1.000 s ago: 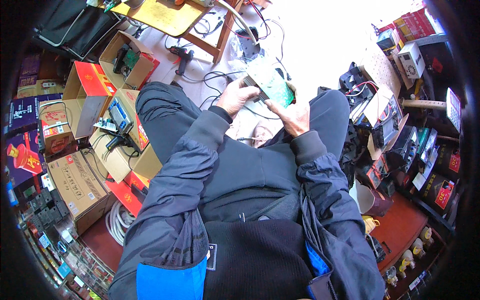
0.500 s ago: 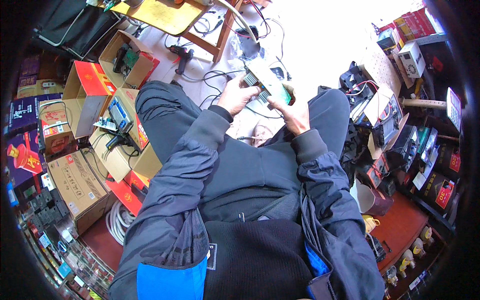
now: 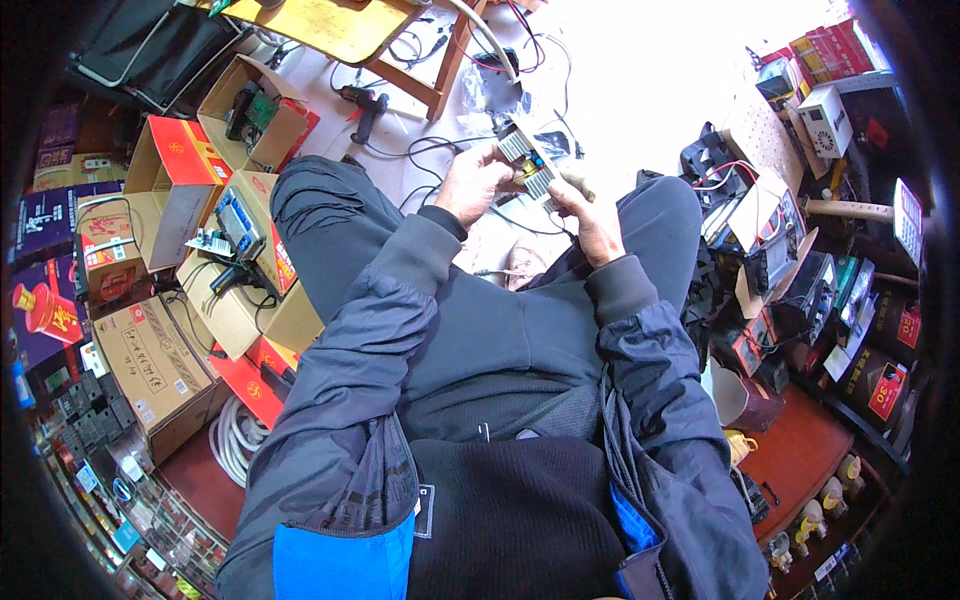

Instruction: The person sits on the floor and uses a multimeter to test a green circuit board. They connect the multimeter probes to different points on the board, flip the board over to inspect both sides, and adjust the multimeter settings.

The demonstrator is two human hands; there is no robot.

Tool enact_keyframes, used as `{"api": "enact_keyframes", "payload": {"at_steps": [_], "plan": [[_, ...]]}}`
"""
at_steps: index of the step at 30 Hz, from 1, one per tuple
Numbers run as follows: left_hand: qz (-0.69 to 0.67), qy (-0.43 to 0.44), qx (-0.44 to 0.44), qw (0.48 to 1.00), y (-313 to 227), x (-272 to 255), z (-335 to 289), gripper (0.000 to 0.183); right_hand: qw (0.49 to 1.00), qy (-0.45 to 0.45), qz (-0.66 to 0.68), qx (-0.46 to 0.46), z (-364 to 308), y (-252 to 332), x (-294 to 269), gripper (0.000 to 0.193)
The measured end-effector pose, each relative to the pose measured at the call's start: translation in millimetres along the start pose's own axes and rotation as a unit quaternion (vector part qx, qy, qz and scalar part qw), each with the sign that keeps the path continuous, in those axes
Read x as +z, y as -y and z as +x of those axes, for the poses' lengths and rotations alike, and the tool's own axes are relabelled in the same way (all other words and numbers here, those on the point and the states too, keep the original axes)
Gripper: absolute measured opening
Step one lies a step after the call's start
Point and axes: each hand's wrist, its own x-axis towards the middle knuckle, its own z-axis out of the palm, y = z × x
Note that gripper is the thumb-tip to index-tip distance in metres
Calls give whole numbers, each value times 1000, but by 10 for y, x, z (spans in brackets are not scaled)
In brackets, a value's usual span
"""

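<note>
The left hand [image 3: 472, 186] grasps the circuit board [image 3: 529, 163] along its left edge, thumb and fingers pinching the rim. The right hand [image 3: 594, 222] grasps the opposite, lower right end, thumb near the edge (its remaining fingers are partly hidden behind the board). The board is held above the floor, between and slightly beyond the knees, with its component side toward the wearer. Two finned metal heat sinks [image 3: 541, 186] flank yellow and blue parts; the upper long edge extends past both thumbs.

The trouser legs [image 3: 320, 205] bound the working gap on both sides; each hand is near the inner side of a knee. Beyond the board, the pale floor [image 3: 640, 110] gives the widest room for movement, toward the upper right (glare hides its detail). On the upper left, a black cable [image 3: 428, 150] runs close to the left hand, leading toward a black pistol-shaped tool [image 3: 366, 112].

Farther out, the yellow tabletop [image 3: 325, 30] limits the upper left. Opened cardboard boxes [image 3: 170, 215] line the left side; a white fan-grilled box [image 3: 826, 122] stands within the clutter at right.
</note>
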Motion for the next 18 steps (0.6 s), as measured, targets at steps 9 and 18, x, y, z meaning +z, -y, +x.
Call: {"api": "enact_keyframes", "payload": {"at_steps": [9, 18], "plan": [[36, -14, -8, 999, -28, 4, -13, 23, 1000, 4, 4, -5, 4, -5, -2, 59], [-22, -21, -19, 999, -69, 18, -47, 28, 993, -72, -76, -57, -74, 25, 42, 84]]}}
